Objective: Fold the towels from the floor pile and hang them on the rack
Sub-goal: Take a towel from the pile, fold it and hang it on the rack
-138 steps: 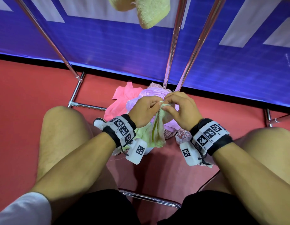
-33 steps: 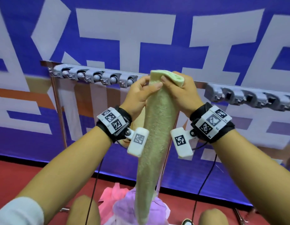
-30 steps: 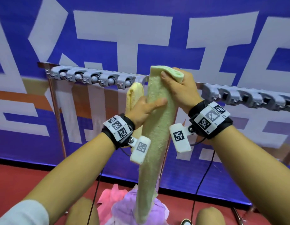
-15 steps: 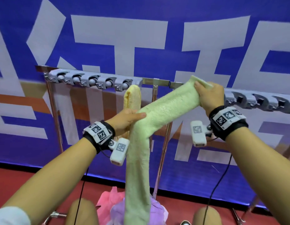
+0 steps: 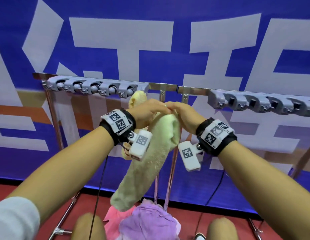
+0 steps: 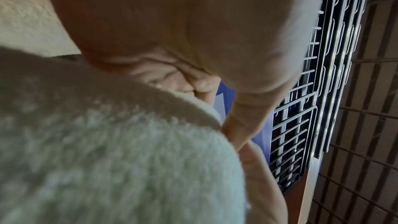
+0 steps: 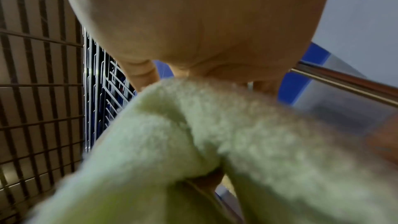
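Pale green terry towel (image 5: 147, 160), folded double: top fold clamped in the grip of left hand (image 5: 147, 112) and right hand (image 5: 186, 116), just below metal rack rail (image 5: 168, 86); tail hangs over purple towel pile (image 5: 149, 222) on floor.

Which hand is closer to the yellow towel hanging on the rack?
Left. The left hand is right in front of the yellow towel, overlapping it. The right hand is farther to the right, holding the green towel.
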The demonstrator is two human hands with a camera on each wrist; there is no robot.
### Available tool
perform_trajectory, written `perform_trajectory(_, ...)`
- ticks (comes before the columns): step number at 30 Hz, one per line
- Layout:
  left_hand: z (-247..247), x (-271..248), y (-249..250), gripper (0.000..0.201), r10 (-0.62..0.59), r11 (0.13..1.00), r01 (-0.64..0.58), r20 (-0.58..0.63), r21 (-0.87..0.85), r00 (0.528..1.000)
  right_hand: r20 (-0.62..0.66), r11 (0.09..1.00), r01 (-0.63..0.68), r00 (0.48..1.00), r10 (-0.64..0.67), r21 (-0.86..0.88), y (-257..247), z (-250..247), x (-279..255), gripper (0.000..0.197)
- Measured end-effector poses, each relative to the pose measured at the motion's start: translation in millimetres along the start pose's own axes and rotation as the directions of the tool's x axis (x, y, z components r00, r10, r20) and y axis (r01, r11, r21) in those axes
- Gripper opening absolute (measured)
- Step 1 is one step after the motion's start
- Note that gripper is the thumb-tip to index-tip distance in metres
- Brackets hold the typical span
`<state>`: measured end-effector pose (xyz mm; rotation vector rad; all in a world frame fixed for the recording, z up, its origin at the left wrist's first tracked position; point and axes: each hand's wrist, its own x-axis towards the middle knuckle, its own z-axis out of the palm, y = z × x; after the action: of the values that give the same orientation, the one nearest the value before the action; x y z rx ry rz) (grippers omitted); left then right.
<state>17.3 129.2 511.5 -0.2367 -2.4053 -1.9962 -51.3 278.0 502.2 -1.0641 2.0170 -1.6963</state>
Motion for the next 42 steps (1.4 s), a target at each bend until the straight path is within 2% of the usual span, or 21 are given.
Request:
perform_trajectory(3,-7.1,-7.8,-4.0,0.017,-0.024,0.999,0.024,0.011,-0.021,1.0,0.09,0.991,-0.005,0.996,0.017,-0.132,-0.2,1.2,0.2,0.033)
perform_trajectory(6,-14.2,-14.2,-12.2,0.007,-0.067,0.998,0.067,-0.02,0.017,0.998,0.171,0.982,-0.016,0.984,0.049,-0.19,2.3,-4.8,0.4,0.034)
perform_trajectory(8,-17.5,-16.6,-18.8,0.021,-0.079,0.997,0.079,-0.026,0.012,0.997,0.167,0.981,0.014,0.986,0.018,-0.191,-0.2,-7.6,-0.5,0.034)
perform_trajectory(10,-17.8,-19.5,-23.2,0.032,-0.116,0.993,0.114,-0.031,-0.042,0.993,0.1,0.989,0.061,0.994,-0.047,-0.132,-2.6,-13.2,1.3,0.034)
perform_trajectory(12,-18.0,-22.5,-25.2,0.023,-0.127,0.985,0.123,-0.027,-0.119,0.991,-0.03,0.996,0.083,0.996,-0.083,0.012,-5.5,-24.2,2.9,0.036)
perform_trajectory(15,-25.8,-26.6,-24.5,0.021,-0.14,0.969,0.125,-0.058,-0.211,0.988,-0.126,0.976,0.043,0.992,-0.017,0.212,-5.7,-47.4,1.5,0.032)
perform_trajectory(18,-27.6,-26.1,-17.8,0.024,-0.118,0.956,0.089,-0.086,-0.279,0.989,-0.06,0.987,-0.045,0.997,0.054,0.155,-1.1,-51.7,-2.4,0.022)
perform_trajectory(20,-19.8,-22.7,-10.5,0.02,-0.078,0.958,0.049,-0.091,-0.284,0.993,0.044,0.991,-0.089,0.995,0.085,0.096,1.0,-40.5,-3.0,0.019)
perform_trajectory(23,-6.1,-12.7,-7.7,0.023,-0.028,0.988,0.018,-0.062,-0.151,0.998,0.184,0.992,-0.097,0.98,0.081,0.083,3.0,-16.1,-2.1,0.028)
perform_trajectory(26,-7.1,-6.7,-11.5,0.033,-0.023,0.992,0.018,-0.042,-0.123,0.999,0.153,0.995,-0.093,0.984,0.089,0.018,4.5,-4.6,0.4,0.051)
perform_trajectory(28,-10.8,-8.2,-12.7,0.037,-0.004,0.988,-0.002,-0.041,-0.157,0.999,0.154,0.992,-0.123,0.981,0.12,0.014,5.3,-7.2,-0.2,0.056)
perform_trajectory(32,-13.9,-2.3,-18.0,0.042,-0.003,0.986,-0.011,-0.082,-0.164,0.997,0.124,0.982,-0.103,0.989,0.083,0.159,3.3,-20.2,-4.1,0.043)
perform_trajectory(35,-7.8,9.8,-20.1,0.03,-0.074,0.991,0.067,-0.057,-0.12,0.996,0.055,0.944,-0.096,0.995,0.083,0.315,4.3,-32.2,-9.0,0.038)
perform_trajectory(37,-3.0,18.9,-20.5,0.024,-0.099,0.989,0.092,-0.056,-0.115,0.994,0.014,0.937,-0.084,0.996,0.085,0.339,5.7,-41.1,-13.4,0.033)
perform_trajectory(38,0.9,22.5,-19.1,0.022,-0.105,0.988,0.098,-0.055,-0.12,0.993,-0.005,0.942,-0.077,0.997,0.083,0.328,5.5,-45.4,-16.4,0.023)
perform_trajectory(40,11.4,31.3,-16.6,0.014,-0.049,0.989,0.041,-0.049,-0.143,0.998,-0.026,0.953,-0.062,0.997,0.073,0.297,5.3,-56.8,-22.9,0.007)
perform_trajectory(42,27.1,41.1,-12.2,0.015,0.045,0.979,-0.063,-0.094,-0.194,0.995,-0.041,0.955,-0.058,0.996,0.073,0.291,7.5,-72.4,-27.7,0.018)
